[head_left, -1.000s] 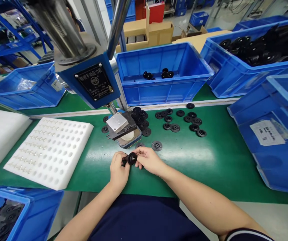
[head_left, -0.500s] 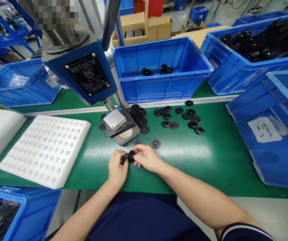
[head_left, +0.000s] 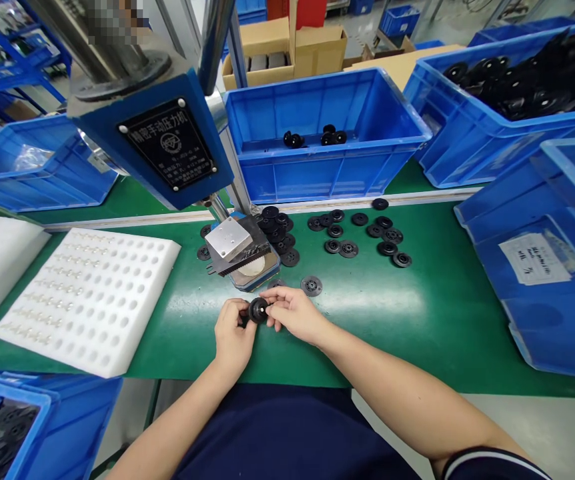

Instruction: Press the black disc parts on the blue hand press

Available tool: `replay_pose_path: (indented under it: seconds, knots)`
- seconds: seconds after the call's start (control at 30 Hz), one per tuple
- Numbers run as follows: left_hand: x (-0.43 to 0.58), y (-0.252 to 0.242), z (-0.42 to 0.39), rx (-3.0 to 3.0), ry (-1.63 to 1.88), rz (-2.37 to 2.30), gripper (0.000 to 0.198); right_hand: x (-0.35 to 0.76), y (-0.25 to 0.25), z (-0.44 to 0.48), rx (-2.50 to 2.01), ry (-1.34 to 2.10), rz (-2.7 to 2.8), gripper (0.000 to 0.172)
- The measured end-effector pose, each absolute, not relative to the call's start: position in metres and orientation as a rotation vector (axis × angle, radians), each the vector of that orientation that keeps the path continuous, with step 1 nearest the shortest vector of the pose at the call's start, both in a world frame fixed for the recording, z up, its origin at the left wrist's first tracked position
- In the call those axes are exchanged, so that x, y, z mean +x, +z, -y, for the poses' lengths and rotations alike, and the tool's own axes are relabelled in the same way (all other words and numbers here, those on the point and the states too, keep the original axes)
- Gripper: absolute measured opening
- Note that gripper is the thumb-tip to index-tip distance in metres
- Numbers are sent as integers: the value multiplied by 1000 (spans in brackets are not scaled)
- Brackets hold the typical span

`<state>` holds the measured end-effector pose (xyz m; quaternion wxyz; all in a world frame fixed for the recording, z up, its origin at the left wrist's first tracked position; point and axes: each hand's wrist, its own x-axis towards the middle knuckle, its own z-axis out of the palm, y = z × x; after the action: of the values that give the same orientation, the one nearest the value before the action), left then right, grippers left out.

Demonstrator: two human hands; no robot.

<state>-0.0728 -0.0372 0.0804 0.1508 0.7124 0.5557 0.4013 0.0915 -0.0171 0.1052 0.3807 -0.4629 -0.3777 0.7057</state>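
Observation:
Over the near part of the green bench, my left hand point(head_left: 234, 333) grips a black flanged wheel point(head_left: 256, 311) from the left, its round face turned toward my right hand. The fingers of my right hand point(head_left: 295, 313) are pinched together at the wheel's hub, where a small pale spot shows; what lies between the fingertips is too small to make out. Just beyond my hands, a flat black disc point(head_left: 311, 286) rests on the bench, and another disc point(head_left: 276, 284) is partly hidden by my right fingers.
A blue hand press point(head_left: 152, 133) stands behind my hands, with black discs point(head_left: 280, 233) piled beside its base. More discs point(head_left: 335, 231) lie to the right. At left is a white foam tray point(head_left: 102, 300) holding small clear pieces. Blue bins point(head_left: 332, 170) line the back and right point(head_left: 542, 267).
The black wheel has turned in my fingers, so its round face shows more fully and a pale spot appears at its hub. Both hands stay nearly in place.

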Motion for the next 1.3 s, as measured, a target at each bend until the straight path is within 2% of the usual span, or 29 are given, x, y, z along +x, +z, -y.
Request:
replay_pose_path:
  seconds: [0.43,1.03,1.3]
  knots:
    - [-73,83,37,2039,1136,-1552,8,93,103,18,-1243,1784,1083,39]
    - [-73,83,39,2106,1154,-1519,10,91,110,17,-1199,1852,970,31]
    - [-72,85,40,2162,1162,-1481,11,90,111,20,-1245,1837,995,21]
